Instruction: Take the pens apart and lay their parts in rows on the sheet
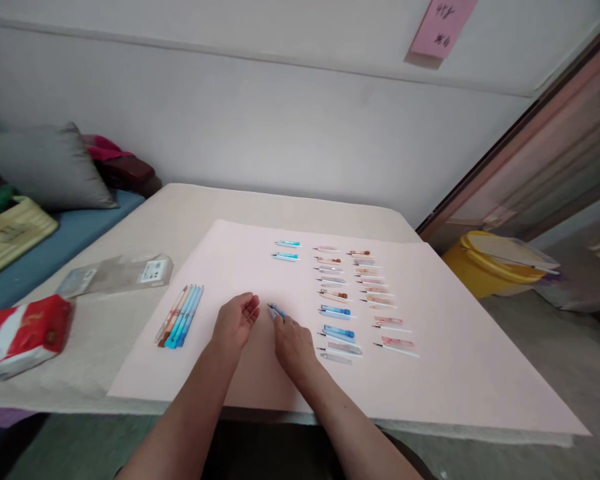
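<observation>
My right hand [294,341] is closed at the fingertips on a blue pen part [277,310] with a dark tip, low over the pink sheet [260,267]. To its left, my left hand [236,321] has loosely curled fingers, with nothing visible between them. Several assembled pens [183,317], brown and blue, lie side by side left of that hand. Right of my hands are rows of pen parts: blue barrels [338,331], pink barrels [390,321], brown-ended ones [334,294] and thin white refills with dark tips. Two turquoise sets [286,257] lie farther back.
A clear plastic bag [125,275] and a red-and-white packet [23,333] lie on the left of the table. A grey cushion [45,167] rests on a blue seat beyond. A yellow bucket [490,263] stands at the right, and a white wall closes the back.
</observation>
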Demonstrator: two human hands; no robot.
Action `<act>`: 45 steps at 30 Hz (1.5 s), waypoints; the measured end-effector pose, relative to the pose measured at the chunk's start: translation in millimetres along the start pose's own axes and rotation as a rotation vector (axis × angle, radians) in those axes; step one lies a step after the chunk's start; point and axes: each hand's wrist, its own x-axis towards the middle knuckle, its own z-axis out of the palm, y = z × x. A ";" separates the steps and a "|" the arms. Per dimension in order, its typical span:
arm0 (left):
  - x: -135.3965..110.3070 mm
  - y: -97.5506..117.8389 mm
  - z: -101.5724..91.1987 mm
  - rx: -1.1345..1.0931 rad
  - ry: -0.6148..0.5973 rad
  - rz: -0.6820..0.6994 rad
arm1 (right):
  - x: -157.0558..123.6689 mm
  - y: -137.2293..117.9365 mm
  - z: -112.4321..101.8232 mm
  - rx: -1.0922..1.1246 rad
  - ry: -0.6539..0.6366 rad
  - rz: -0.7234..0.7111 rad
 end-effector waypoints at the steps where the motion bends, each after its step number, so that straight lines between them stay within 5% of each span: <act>1: -1.8 -0.2 0.6 0.004 0.000 0.000 | 0.7 0.4 0.1 0.013 0.007 0.004; 7: -11.5 -8.4 2.8 0.059 0.070 -0.069 | 3.5 7.0 -9.3 0.133 0.091 0.071; 11: -15.5 -22.0 3.4 0.147 -0.074 -0.199 | 1.7 10.0 -14.7 0.278 0.165 -0.014; 14: -15.4 -24.3 3.6 0.123 -0.183 -0.157 | 0.6 14.9 -19.2 0.358 0.186 -0.055; 17: -10.9 -12.0 2.1 0.012 -0.158 -0.093 | 0.7 28.1 -25.4 0.316 0.186 0.023; 25: 8.9 24.5 -6.2 -0.069 -0.041 -0.132 | -4.0 44.4 -13.4 0.008 -0.077 0.120; 34: 16.6 28.1 -10.5 -0.118 -0.062 -0.142 | -1.1 23.7 -4.4 -0.011 -0.115 0.102; 38: 19.0 31.4 -12.0 -0.165 -0.024 -0.131 | -1.8 24.1 -14.3 0.167 -0.006 0.085; 45: 19.3 30.9 -11.9 -0.186 -0.008 -0.136 | -12.0 23.7 -25.5 0.787 0.293 -0.035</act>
